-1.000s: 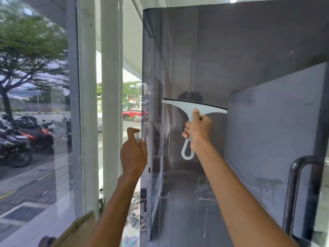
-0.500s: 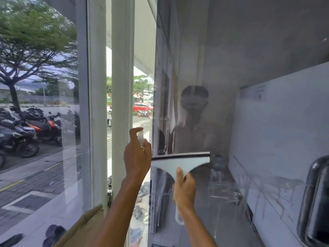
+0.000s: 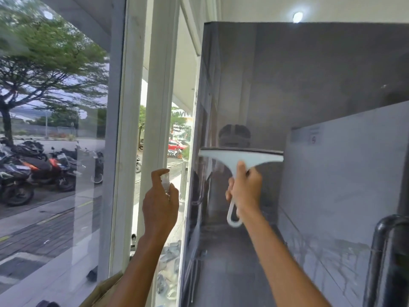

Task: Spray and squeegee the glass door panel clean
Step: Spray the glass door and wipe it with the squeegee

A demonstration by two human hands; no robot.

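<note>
The right hand (image 3: 244, 191), fingers wrapped around the squeegee (image 3: 240, 157) handle, has lifted the blade back up the glass door (image 3: 298, 85) from half a second ago. The left hand (image 3: 160, 207) still grips a small spray bottle (image 3: 164, 181), forefinger on top.

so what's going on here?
A person is cleaning a glass door. The right hand grips a white squeegee by its handle, blade level against the glass at mid height. The left hand holds a small spray bottle, forefinger on top, beside the door's edge. Streaks show lower right near the door handle.
</note>
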